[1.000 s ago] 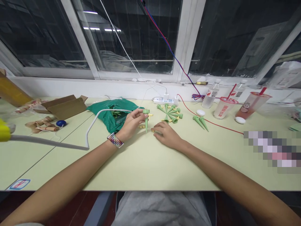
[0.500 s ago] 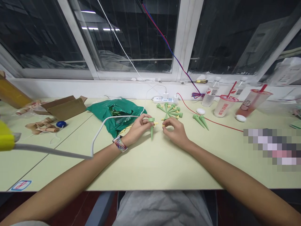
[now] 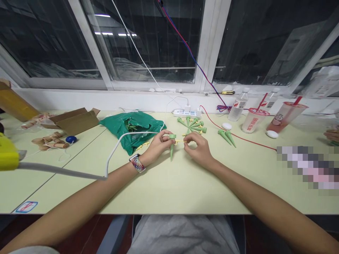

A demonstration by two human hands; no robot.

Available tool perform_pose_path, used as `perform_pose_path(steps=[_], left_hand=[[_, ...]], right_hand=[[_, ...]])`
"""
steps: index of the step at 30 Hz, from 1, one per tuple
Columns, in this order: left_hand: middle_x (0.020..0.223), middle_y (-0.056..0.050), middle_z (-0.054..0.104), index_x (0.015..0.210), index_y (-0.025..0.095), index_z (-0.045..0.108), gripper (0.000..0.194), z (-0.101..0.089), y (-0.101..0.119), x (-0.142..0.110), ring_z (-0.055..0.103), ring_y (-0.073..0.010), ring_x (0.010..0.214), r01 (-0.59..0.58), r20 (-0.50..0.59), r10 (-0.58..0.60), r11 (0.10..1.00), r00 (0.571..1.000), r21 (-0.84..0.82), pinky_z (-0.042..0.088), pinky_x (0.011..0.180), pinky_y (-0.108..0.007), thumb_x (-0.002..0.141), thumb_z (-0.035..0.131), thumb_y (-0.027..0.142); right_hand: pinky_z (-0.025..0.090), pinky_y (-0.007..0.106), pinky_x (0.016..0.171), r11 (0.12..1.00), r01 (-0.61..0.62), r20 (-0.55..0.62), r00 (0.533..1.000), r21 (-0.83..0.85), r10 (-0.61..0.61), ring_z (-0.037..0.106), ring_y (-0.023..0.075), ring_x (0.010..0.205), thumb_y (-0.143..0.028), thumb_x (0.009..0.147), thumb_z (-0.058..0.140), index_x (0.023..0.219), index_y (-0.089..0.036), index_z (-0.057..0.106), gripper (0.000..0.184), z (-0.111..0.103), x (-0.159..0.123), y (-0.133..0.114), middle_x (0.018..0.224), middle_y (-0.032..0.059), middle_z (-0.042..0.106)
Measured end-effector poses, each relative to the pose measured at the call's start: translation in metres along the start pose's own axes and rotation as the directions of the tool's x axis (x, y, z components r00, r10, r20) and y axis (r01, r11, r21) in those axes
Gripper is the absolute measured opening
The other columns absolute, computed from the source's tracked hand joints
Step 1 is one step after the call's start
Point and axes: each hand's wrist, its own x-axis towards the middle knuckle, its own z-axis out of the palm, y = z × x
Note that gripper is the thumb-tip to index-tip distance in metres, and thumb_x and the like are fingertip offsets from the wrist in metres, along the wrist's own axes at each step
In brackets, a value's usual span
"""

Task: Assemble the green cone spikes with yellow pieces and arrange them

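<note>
My left hand [image 3: 160, 145] is closed round a green plant watering spike [image 3: 172, 150], its cap up and its point downward. A small yellow valve [image 3: 179, 141] sticks out sideways from the spike's upper part. At the valve's outer end, my right hand [image 3: 198, 146] pinches a tiny yellowish piece, mostly covered by the fingertips. Beyond the hands, several green spikes with yellow valves [image 3: 195, 124] lie fanned in a ring, points inward. Two more green spikes [image 3: 227, 137] rest to the right. Loose yellow valves [image 3: 142, 145] lie left of my left hand.
A torn green plastic bag [image 3: 120, 124] holds more spikes. A grey cable [image 3: 108, 160] arches up at the left. At the back are a power strip [image 3: 182, 113], a bottle [image 3: 237, 107] and drink cups [image 3: 254, 120]. Leftward lie an open carton [image 3: 76, 121] and wooden toys [image 3: 50, 141].
My right fingertips and the yellow valve on the spike have come together; a gap showed between them before. The view has shifted slightly. Something brownish, perhaps fingers, now shows at the far right edge.
</note>
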Motion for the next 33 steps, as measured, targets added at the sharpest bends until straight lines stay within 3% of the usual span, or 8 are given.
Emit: perform_pose_path(steps=[8, 11, 15, 20, 22, 25, 29, 33], left_hand=[[0.084, 0.000, 0.069, 0.103, 0.021, 0.057, 0.038, 0.004, 0.001, -0.004, 0.067, -0.0164, 0.081, 0.024, 0.062, -0.023, 1.000, 0.998, -0.014, 0.048, 0.074, -0.027, 0.077, 0.083, 0.032], [0.085, 0.000, 0.070, 0.103, 0.022, 0.057, 0.038, 0.005, 0.000, -0.004, 0.070, -0.0177, 0.081, 0.053, 0.089, -0.044, 0.994, 0.995, -0.092, 0.051, 0.079, -0.030, 0.078, 0.083, 0.030], [0.085, -0.001, 0.070, 0.100, 0.021, 0.059, 0.032, 0.008, 0.002, -0.006, 0.069, -0.0162, 0.079, 0.110, 0.143, -0.079, 0.968, 0.987, -0.226, 0.051, 0.079, -0.030, 0.079, 0.082, 0.026], [0.084, 0.000, 0.067, 0.095, 0.019, 0.061, 0.030, 0.011, 0.004, -0.009, 0.067, -0.0147, 0.075, 0.183, 0.174, -0.132, 0.930, 0.976, -0.320, 0.051, 0.074, -0.028, 0.076, 0.084, 0.026], [0.084, 0.000, 0.068, 0.099, 0.020, 0.060, 0.034, 0.011, 0.003, -0.009, 0.069, -0.0157, 0.076, 0.159, 0.176, -0.106, 0.935, 0.979, -0.318, 0.052, 0.077, -0.030, 0.076, 0.084, 0.026], [0.081, 0.001, 0.069, 0.107, 0.022, 0.058, 0.040, 0.011, -0.001, -0.009, 0.071, -0.0179, 0.079, 0.098, 0.172, -0.057, 0.967, 0.983, -0.236, 0.054, 0.080, -0.033, 0.077, 0.085, 0.027], [0.079, 0.001, 0.069, 0.110, 0.023, 0.057, 0.044, 0.012, -0.004, -0.009, 0.071, -0.0178, 0.076, 0.064, 0.128, -0.046, 0.988, 0.991, -0.142, 0.053, 0.077, -0.033, 0.077, 0.085, 0.027], [0.082, 0.000, 0.070, 0.109, 0.023, 0.057, 0.042, 0.012, -0.005, -0.008, 0.071, -0.0182, 0.078, 0.092, 0.140, -0.063, 0.973, 0.988, -0.210, 0.053, 0.078, -0.033, 0.077, 0.084, 0.028]], right_hand=[[0.055, 0.035, 0.078, 0.999, 0.015, 0.037, 0.999, 0.046, -0.016, 0.065, 0.0190, 0.081, -0.017, 0.089, 0.062, 0.091, -0.022, 0.066, 0.007, 0.003, -0.002, -0.003, 0.090, 0.0042, 0.068], [0.055, 0.036, 0.078, 0.999, 0.019, 0.032, 0.999, 0.028, -0.020, 0.065, 0.0196, 0.082, -0.018, 0.090, 0.063, 0.092, -0.023, 0.066, 0.006, 0.002, -0.003, -0.005, 0.090, 0.0043, 0.069], [0.056, 0.038, 0.082, 0.992, 0.127, 0.034, 0.991, -0.009, -0.126, 0.067, 0.0216, 0.090, -0.015, 0.094, 0.057, 0.098, -0.024, 0.066, 0.013, 0.001, -0.005, -0.007, 0.094, 0.0055, 0.070], [0.057, 0.042, 0.086, 0.982, 0.179, 0.107, 0.979, -0.056, -0.173, 0.068, 0.0243, 0.097, -0.016, 0.095, 0.055, 0.099, -0.026, 0.067, 0.016, 0.000, -0.007, -0.006, 0.100, 0.0080, 0.072], [0.058, 0.040, 0.082, 0.993, 0.116, 0.087, 0.990, -0.034, -0.112, 0.068, 0.0229, 0.089, -0.022, 0.095, 0.058, 0.099, -0.026, 0.067, 0.010, 0.000, -0.008, -0.007, 0.097, 0.0076, 0.071], [0.059, 0.035, 0.071, 0.991, -0.083, 0.078, 0.994, 0.103, 0.075, 0.068, 0.0191, 0.073, -0.033, 0.097, 0.061, 0.103, -0.025, 0.065, 0.011, 0.002, -0.008, -0.009, 0.083, 0.0034, 0.069], [0.056, 0.030, 0.058, 0.862, -0.380, 0.206, 0.923, 0.337, 0.326, 0.066, 0.0169, 0.058, -0.046, 0.101, 0.054, 0.105, -0.024, 0.062, 0.024, 0.004, -0.008, -0.010, 0.064, -0.0024, 0.064], [0.055, 0.030, 0.059, 0.821, -0.406, 0.217, 0.913, 0.400, 0.346, 0.066, 0.0155, 0.060, -0.050, 0.097, 0.057, 0.101, -0.023, 0.060, 0.027, 0.003, -0.007, -0.009, 0.073, -0.0010, 0.067]])
